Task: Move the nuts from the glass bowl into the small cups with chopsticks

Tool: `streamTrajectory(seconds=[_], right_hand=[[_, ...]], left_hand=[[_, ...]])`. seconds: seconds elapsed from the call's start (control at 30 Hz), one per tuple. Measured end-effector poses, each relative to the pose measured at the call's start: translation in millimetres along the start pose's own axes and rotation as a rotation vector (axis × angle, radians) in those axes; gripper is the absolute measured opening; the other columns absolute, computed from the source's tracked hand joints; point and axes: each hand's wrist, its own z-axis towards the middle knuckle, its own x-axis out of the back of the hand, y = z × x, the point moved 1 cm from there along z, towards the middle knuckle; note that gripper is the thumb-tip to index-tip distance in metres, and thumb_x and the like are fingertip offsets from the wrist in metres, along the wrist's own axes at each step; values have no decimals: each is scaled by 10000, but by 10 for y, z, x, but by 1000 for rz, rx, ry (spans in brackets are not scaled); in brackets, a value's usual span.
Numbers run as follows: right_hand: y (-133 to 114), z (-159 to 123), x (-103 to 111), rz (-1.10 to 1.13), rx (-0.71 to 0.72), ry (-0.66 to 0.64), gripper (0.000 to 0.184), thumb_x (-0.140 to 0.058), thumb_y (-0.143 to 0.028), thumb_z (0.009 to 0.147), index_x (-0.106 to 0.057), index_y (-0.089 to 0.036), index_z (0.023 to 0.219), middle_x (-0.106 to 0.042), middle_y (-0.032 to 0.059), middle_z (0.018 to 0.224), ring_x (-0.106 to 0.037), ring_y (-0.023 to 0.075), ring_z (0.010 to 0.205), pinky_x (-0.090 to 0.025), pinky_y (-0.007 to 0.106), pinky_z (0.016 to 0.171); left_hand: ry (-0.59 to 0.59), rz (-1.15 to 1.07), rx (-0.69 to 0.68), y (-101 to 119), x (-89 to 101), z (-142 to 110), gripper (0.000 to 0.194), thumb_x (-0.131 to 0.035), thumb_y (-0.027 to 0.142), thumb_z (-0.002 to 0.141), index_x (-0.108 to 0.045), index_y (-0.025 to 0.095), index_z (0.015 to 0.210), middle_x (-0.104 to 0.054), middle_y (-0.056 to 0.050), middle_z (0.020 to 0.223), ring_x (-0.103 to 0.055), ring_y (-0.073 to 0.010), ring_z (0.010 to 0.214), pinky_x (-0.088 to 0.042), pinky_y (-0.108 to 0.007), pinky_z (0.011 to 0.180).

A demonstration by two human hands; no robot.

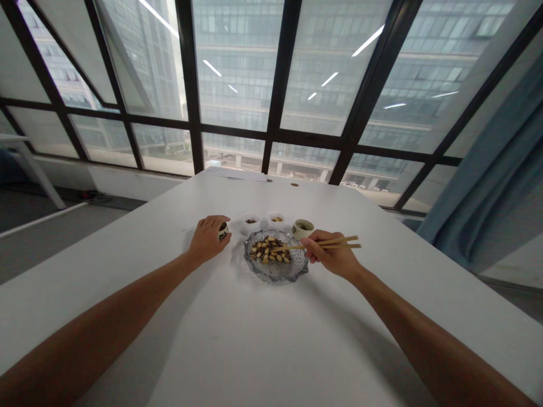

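Note:
My right hand grips a pair of wooden chopsticks, their tips reaching into the nuts and seeds on a scalloped clear glass plate. The pile mixes pale, pistachio-like nuts with dark seeds. On the left, my left hand wraps round a small cup with dark lettering, which stands on the table; the fingers cover much of it. A similar small cup stands just beyond my right hand. Behind the plate, one white dish has dark seeds in it and another white dish has pale nuts.
All this is on a long white table. Paper sheets and two small round objects lie at its far end. Large dark-framed windows rise beyond, and a blue curtain hangs at the right. Another white table stands at the far left.

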Motion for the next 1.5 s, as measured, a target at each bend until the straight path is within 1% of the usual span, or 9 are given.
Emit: streamTrajectory(seconds=[0.37,0.5,0.63,0.8,1.0,1.2,1.33,1.4,1.5], right_hand=[[-54,23,48,84,-68,64,605,-668,-759,807,-621,-190,607,-664,51,508,-586,138,370,-440,213,333],[-8,77,64,270,-135,214,603,-714,-773,749,-617,-185,659,-634,31,485,-560,137,345,-418,220,313],[65,143,80,444,-210,311,612,-757,-778,692,-603,-186,682,-615,21,476,-532,137,329,-399,231,297],[-39,108,91,384,-111,326,604,-711,-781,749,-602,-191,684,-613,21,478,-541,141,335,-415,237,303],[-252,40,112,315,3,224,572,-705,-756,784,-627,-199,681,-621,18,477,-541,145,333,-439,251,311],[-69,203,300,459,-53,409,607,-756,-784,698,-597,-199,663,-583,0,442,-500,125,303,-381,227,281],[60,245,529,377,-39,550,613,-743,-785,714,-599,-190,678,-616,17,477,-535,126,328,-401,220,294],[96,229,632,267,-2,575,621,-722,-788,737,-608,-181,675,-624,28,485,-550,126,338,-413,216,303],[154,201,731,125,39,537,626,-679,-790,779,-615,-176,675,-630,35,489,-561,126,349,-416,209,313]], left_hand=[[22,-18,23,-3,12,8,373,-632,303,850,-576,206,1206,-673,-139,1246,-590,-324,1212,-452,-489,1051],[90,-50,143,-79,-38,-8,504,-717,412,821,-536,211,1246,-652,-147,1287,-599,-325,1216,-489,-475,1039],[77,-144,260,-166,-120,-27,606,-749,456,807,-489,222,1301,-674,-126,1258,-661,-287,1129,-540,-437,984],[87,-126,148,-140,-88,-22,612,-799,388,759,-514,232,1277,-663,-111,1250,-638,-295,1159,-533,-439,1020],[92,-98,32,-59,-19,-14,585,-806,377,760,-538,227,1258,-650,-128,1263,-602,-321,1212,-503,-468,1066],[57,-151,216,-190,-41,12,592,-765,444,764,-524,220,1256,-687,-103,1187,-671,-274,1075,-541,-416,973],[-75,-92,273,-277,-1,183,604,-764,516,742,-543,233,1227,-714,-73,1100,-697,-253,965,-556,-383,874],[-131,-21,256,-162,13,358,666,-773,571,716,-551,226,1241,-710,-103,1151,-688,-290,1026,-551,-403,878],[-188,3,140,291,-64,687,692,-698,634,781,-540,212,1307,-649,-150,1330,-625,-349,1206,-504,-462,993]])
